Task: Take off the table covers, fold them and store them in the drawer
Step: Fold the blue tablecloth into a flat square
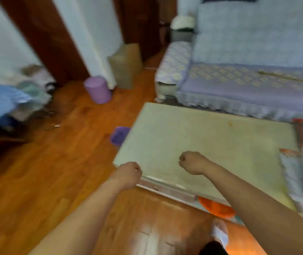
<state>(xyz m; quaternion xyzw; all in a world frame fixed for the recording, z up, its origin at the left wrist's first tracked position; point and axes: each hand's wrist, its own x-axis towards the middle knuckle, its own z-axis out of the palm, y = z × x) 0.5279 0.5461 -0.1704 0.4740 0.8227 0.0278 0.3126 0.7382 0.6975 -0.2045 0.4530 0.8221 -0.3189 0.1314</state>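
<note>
We are gripping the pale green flat cloth table cover [202, 142], lying on the low table, left hand [126, 174] pinching its near corner, right hand [193, 162] fisted (contents unclear), best peeled evenly.

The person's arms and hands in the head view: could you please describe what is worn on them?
Nothing visible: the left hand and right hand are bare, without gloves, rings or a watch, and both forearms are bare up to the frame's edge, with no sleeve showing.
</note>
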